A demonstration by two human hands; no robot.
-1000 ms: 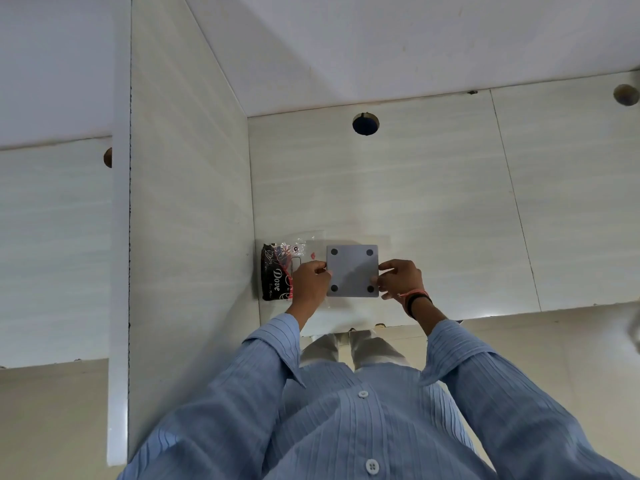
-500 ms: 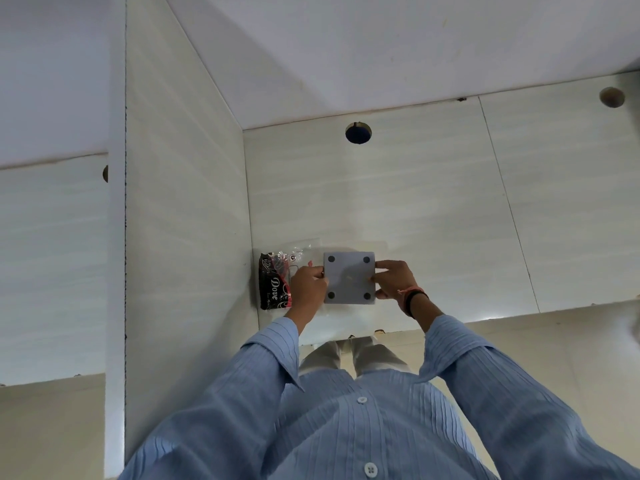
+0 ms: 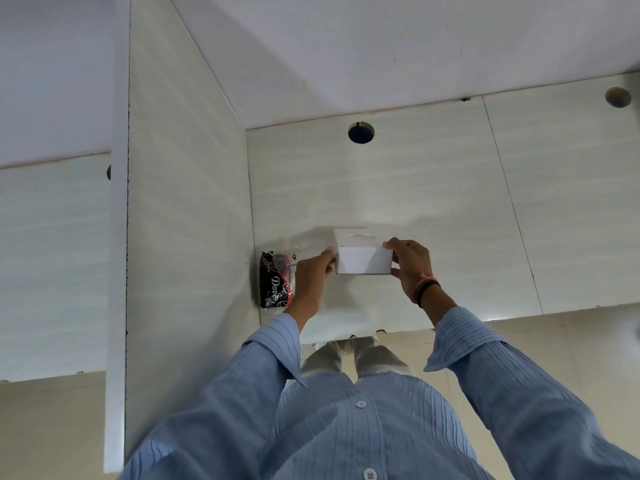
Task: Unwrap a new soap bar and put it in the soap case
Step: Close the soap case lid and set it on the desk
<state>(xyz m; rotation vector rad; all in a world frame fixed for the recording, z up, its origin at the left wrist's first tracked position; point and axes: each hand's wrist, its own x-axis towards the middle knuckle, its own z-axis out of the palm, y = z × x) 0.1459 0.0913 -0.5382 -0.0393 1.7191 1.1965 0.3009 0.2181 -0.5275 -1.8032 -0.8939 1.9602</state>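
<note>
Both hands, left (image 3: 313, 271) and right (image 3: 410, 263), pinch the case (image 3: 363, 259) at centre frame; soap (image 3: 277, 284) at its left lies wrapped; unwrapping remains.

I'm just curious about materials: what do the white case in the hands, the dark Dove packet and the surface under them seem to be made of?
White case: probably hard plastic, matte, with flat faces and crisp edges. Dove packet: thin glossy film, crinkled with glints. Surface: seemingly glazed tile, pale and faintly streaked, with thin joint lines and a soft sheen.
</note>
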